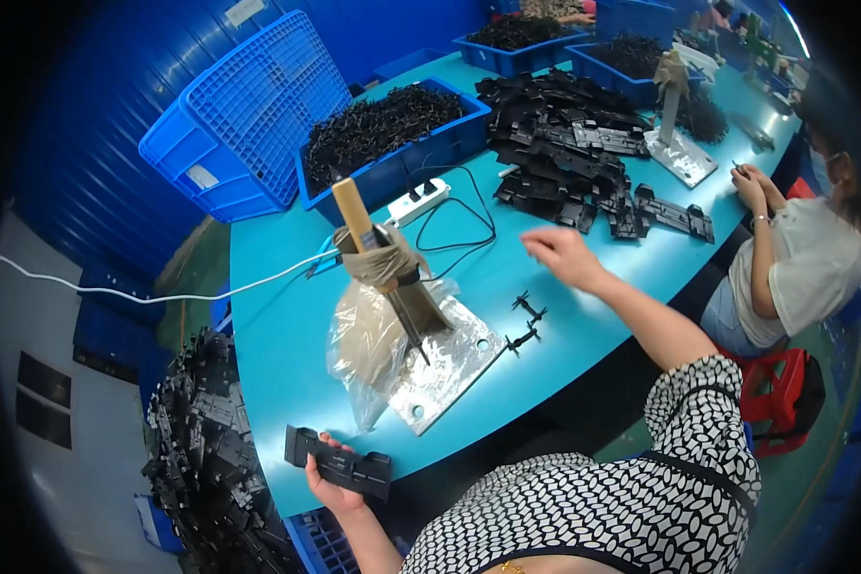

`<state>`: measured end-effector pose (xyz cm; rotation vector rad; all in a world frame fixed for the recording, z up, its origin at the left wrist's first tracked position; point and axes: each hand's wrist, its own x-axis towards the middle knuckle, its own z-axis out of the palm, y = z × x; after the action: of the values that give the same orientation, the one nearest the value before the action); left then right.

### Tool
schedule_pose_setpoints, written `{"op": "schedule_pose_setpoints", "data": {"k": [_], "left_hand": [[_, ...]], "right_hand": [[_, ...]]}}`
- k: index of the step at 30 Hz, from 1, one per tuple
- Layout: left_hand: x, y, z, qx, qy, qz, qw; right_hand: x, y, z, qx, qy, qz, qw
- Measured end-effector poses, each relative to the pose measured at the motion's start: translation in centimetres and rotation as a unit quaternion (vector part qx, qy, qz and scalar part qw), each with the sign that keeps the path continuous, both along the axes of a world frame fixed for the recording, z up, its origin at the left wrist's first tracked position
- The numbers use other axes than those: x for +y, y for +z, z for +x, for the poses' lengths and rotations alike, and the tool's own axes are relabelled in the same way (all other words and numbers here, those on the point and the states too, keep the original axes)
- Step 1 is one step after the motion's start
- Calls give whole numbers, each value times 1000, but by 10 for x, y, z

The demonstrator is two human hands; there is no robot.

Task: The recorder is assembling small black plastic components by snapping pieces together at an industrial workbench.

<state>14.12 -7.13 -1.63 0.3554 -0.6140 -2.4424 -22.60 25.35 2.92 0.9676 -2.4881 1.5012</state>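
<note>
My left hand (pixel 333 486) is closed around a long black moulded plastic part (pixel 339 463), at the near left edge of the table. Above the tabletop, my right hand (pixel 566 258) hangs loosely bent, its fingertips pointing left and nothing visible in them. Just below it lie two small black axle-shaped plastic pieces (pixel 523 338). Between my hands stands a metal fixture (pixel 447 368) with a flat plate and an upright. A tool with a wooden handle (pixel 354 212) is bound to that upright with tan wrapping, its thin metal shaft pointing down. Clear plastic bag film (pixel 359 340) hangs beside it.
Black moulded parts (pixel 555 143) are heaped at the far side. A blue bin (pixel 397 143) holds small black pieces, near a white power strip (pixel 418 201) with cords. Another heap (pixel 201 450) lies left of the table. A co-worker (pixel 784 230) sits at the right.
</note>
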Motion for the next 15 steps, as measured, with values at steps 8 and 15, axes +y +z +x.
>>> {"op": "schedule_pose_setpoints", "data": {"k": [8,15], "left_hand": [[1,1,-4,1,26,-12,1000],[10,3,-1,-23,63,3,998]], "right_hand": [[-139,39,-122,219,108,34,969],[-230,49,-160,286,60,219,931]]}}
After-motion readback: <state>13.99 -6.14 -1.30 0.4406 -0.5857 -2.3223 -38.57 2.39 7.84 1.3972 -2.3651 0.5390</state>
